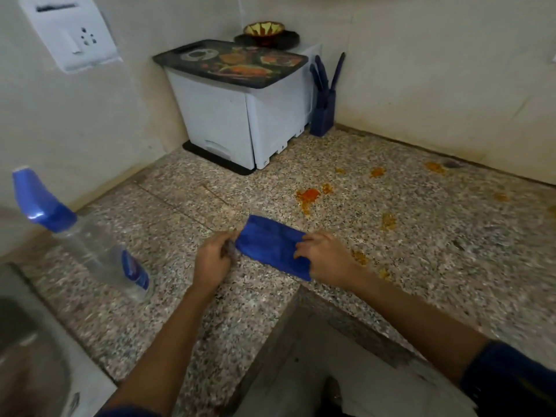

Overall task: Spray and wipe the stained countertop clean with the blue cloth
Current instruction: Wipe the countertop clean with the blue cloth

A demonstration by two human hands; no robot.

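A folded blue cloth (267, 243) lies on the speckled granite countertop (436, 245) near its inner corner edge. My left hand (212, 260) pinches the cloth's left end. My right hand (326, 255) grips its right end, fingers curled over the fabric. Orange and red stains (308, 195) dot the counter beyond the cloth, with more patches (388, 220) to the right and toward the back wall. A clear spray bottle (90, 236) with a blue trigger head stands on the counter at the left, apart from both hands.
A white box (237, 115) with a patterned dark lid sits in the back corner, a bowl on top behind it. A blue knife block (323, 112) stands beside it. A steel sink (33, 350) is at lower left. A wall socket (70, 31) hangs upper left.
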